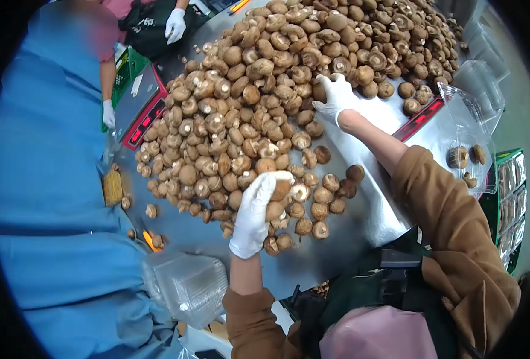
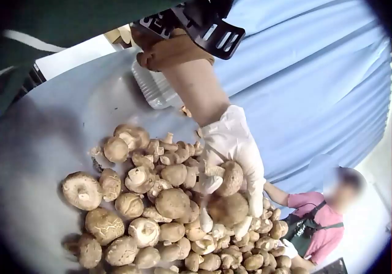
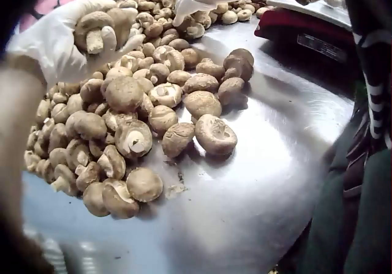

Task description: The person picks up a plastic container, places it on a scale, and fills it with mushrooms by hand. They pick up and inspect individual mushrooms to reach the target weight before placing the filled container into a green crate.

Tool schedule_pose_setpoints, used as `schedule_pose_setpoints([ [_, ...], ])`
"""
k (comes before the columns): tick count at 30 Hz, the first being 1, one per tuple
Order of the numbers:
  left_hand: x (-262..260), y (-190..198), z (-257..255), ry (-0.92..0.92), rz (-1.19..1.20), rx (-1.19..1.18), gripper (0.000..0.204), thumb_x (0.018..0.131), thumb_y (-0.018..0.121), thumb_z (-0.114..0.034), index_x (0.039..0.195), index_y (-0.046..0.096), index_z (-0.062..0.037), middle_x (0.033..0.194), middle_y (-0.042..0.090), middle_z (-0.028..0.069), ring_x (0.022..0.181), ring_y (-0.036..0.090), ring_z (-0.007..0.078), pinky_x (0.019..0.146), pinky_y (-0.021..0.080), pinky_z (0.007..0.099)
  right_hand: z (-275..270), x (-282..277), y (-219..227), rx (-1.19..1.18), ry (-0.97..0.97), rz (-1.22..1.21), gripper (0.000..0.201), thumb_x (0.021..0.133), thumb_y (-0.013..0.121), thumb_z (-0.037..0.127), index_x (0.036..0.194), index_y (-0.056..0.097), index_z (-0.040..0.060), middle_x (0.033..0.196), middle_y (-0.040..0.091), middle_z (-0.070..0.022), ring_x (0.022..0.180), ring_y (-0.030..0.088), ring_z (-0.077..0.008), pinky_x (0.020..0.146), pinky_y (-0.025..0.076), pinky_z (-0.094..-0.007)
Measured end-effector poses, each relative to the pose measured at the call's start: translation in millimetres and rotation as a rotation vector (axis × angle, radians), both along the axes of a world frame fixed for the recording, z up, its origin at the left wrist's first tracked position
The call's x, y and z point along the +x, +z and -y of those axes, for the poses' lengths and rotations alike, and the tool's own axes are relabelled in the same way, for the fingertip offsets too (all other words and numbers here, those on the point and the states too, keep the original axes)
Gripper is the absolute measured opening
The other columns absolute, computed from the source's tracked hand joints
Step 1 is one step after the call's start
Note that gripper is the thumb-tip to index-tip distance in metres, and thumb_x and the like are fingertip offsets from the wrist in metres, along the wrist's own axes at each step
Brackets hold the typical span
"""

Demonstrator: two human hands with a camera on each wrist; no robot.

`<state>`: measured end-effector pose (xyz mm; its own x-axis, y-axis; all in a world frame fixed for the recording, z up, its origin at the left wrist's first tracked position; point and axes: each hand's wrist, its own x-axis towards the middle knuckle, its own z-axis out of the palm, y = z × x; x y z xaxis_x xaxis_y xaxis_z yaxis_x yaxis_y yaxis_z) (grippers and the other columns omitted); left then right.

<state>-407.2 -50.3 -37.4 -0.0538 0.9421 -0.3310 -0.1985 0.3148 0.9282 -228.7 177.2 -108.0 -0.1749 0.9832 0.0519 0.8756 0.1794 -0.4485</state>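
A large heap of brown shiitake mushrooms [image 1: 217, 119] covers the metal table [image 1: 355, 221]. Near the heap's front edge, my gloved left hand [image 1: 253, 215] grips shiitake mushrooms [image 2: 231, 179]; one shows its pale stem [image 3: 94, 41] in the right wrist view. Farther back and to the right, my gloved right hand [image 1: 338, 100] reaches into the heap's edge. Its thumb and fingers curve around a mushroom [image 1: 319, 92], partly hidden by the glove. Several loose mushrooms [image 1: 320, 210] lie on the metal just right of the left hand.
A red-edged scale [image 1: 420, 118] stands at right, beside clear plastic trays [image 1: 480, 90] and an open one [image 1: 483, 158] with a few mushrooms. Another scale [image 1: 142, 116] is at left. Clear containers [image 1: 187, 281] sit at front left, near a blue curtain [image 1: 55, 179]. Other people's gloved hands [image 1: 175, 25] show across the table.
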Motion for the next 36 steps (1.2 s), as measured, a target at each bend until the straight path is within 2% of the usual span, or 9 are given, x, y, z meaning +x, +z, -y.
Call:
schedule_pose_setpoints([
  [5, -3.4, -7.9, -56.2, -0.037, -0.668, 0.295, 0.021, 0.094, 0.06, -0.009, 0.11, 0.071, -0.0005, 0.108, 0.068, 0.0074, 0.105, 0.061, 0.0173, 0.096, 0.045, 0.0309, -15.7, 5.0, -18.3, -0.021, 0.04, -0.005, 0.052, 0.084, 0.071, 0.032, 0.13, 0.053, 0.0141, 0.113, 0.06, -0.0167, 0.113, 0.056, -0.0348, 0.093, 0.051, -0.0444],
  [7, -0.8, -8.0, -96.0, 0.021, -1.028, 0.473, 0.019, 0.09, 0.066, -0.013, 0.106, 0.073, -0.0052, 0.105, 0.064, 0.0122, 0.102, 0.06, 0.0264, 0.092, 0.048, 0.0348, -11.2, 8.9, -29.8, 0.009, -0.078, -0.359, 0.049, 0.085, 0.069, 0.035, 0.127, 0.056, 0.012, 0.11, 0.062, -0.0185, 0.107, 0.059, -0.0348, 0.092, 0.05, -0.0436],
  [9, 13.3, -5.7, -138.0, 0.065, -1.327, 0.579, 0.027, 0.088, 0.07, -0.023, 0.11, 0.07, -0.007, 0.112, 0.058, 0.0138, 0.106, 0.056, 0.0315, 0.09, 0.049, 0.0379, 1.8, 22.9, -1.5, -0.626, -0.176, -1.056, 0.048, 0.089, 0.064, 0.046, 0.118, 0.063, 0.0085, 0.112, 0.066, -0.0143, 0.094, 0.064, -0.0228, 0.078, 0.053, -0.0343],
  [13, 45.1, -24.2, -218.3, -0.148, -1.773, 0.538, 0.053, 0.08, 0.074, -0.039, 0.118, 0.061, -0.0042, 0.117, 0.05, 0.0157, 0.111, 0.049, 0.0335, 0.079, 0.055, 0.0387, 27.6, 36.0, 6.0, -1.0, -0.3, -2.104, 0.041, 0.097, 0.055, 0.044, 0.115, 0.063, 0.0076, 0.111, 0.067, -0.0101, 0.09, 0.064, -0.0212, 0.073, 0.053, -0.0325],
  [18, 62.7, -56.7, -257.0, -0.156, -2.13, 0.546, 0.019, 0.085, 0.06, -0.021, 0.098, 0.066, -0.0074, 0.108, 0.052, 0.0091, 0.099, 0.051, 0.0243, 0.065, 0.053, 0.0276, 43.1, 45.9, 16.3, -1.21, -0.255, -2.322, 0.049, 0.097, 0.05, 0.05, 0.126, 0.059, 0.0103, 0.114, 0.068, -0.0168, 0.083, 0.068, -0.0265, 0.068, 0.056, -0.0362],
  [23, 40.9, -29.5, -222.0, -0.04, -1.35, 0.548, 0.039, 0.091, 0.067, -0.034, 0.118, 0.067, -0.006, 0.112, 0.058, 0.0142, 0.105, 0.058, 0.0267, 0.081, 0.053, 0.0403, 61.1, 44.9, 26.5, -1.204, -0.121, -2.34, 0.045, 0.098, 0.051, 0.047, 0.127, 0.059, 0.0129, 0.114, 0.067, -0.0142, 0.084, 0.067, -0.0263, 0.071, 0.056, -0.0362],
  [25, 38.4, -3.2, -192.2, -0.061, -0.245, 0.264, 0.039, 0.097, 0.06, -0.032, 0.123, 0.063, -0.0026, 0.115, 0.063, 0.0131, 0.098, 0.062, 0.0235, 0.075, 0.053, 0.0352, 70.9, 44.6, 34.5, -1.089, -0.167, -2.235, 0.044, 0.099, 0.051, 0.045, 0.127, 0.058, 0.0124, 0.114, 0.067, -0.0123, 0.085, 0.067, -0.026, 0.072, 0.056, -0.0358],
  [28, 18.9, 3.2, -150.1, -0.024, 0.442, -0.063, 0.045, 0.102, 0.05, -0.037, 0.134, 0.05, -0.0052, 0.119, 0.063, 0.0128, 0.096, 0.064, 0.0206, 0.057, 0.047, 0.0266, 85.0, 46.3, 50.5, -1.022, -0.264, -2.133, 0.039, 0.1, 0.052, 0.037, 0.127, 0.057, 0.0106, 0.113, 0.067, -0.0094, 0.089, 0.067, -0.0238, 0.076, 0.056, -0.0347],
  [36, 71.1, 10.7, -84.8, -0.042, 1.167, -0.021, 0.053, 0.099, 0.044, -0.048, 0.13, 0.05, -0.0055, 0.116, 0.059, 0.0167, 0.103, 0.06, 0.0309, 0.045, 0.046, 0.0284, 132.4, 87.6, 82.3, -0.891, 0.021, -1.995, 0.042, 0.095, 0.058, 0.02, 0.134, 0.051, 0.0059, 0.121, 0.062, -0.008, 0.108, 0.062, -0.0186, 0.091, 0.051, -0.0313],
])
